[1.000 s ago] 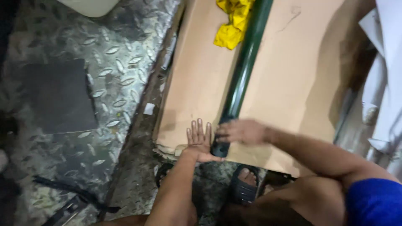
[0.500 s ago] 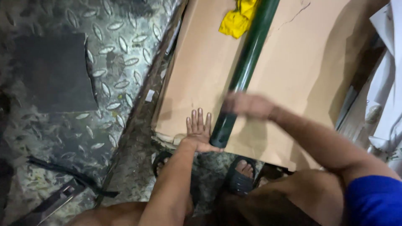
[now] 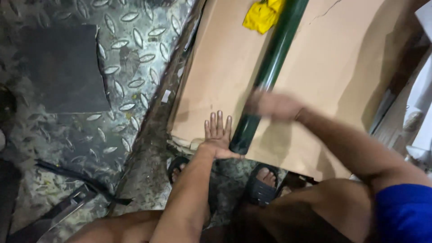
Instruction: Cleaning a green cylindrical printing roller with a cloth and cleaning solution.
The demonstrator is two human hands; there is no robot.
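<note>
Your left hand (image 3: 218, 135) lies flat and open on the cardboard (image 3: 216, 81), just left of the green pipe (image 3: 270, 72), whose length runs up and rightward from you. Your right hand (image 3: 272, 105) hovers blurred over the pipe's near part; its grip can't be told.

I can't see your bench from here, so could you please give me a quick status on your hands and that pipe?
Left hand flat on cardboard beside pipe end. Right hand on pipe, blurred. Yellow cloth beside pipe's far part.

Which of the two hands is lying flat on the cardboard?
The left hand, fingers spread flat on the cardboard sheet beside the dark green tube. The right hand is blurred over the tube instead.
</note>
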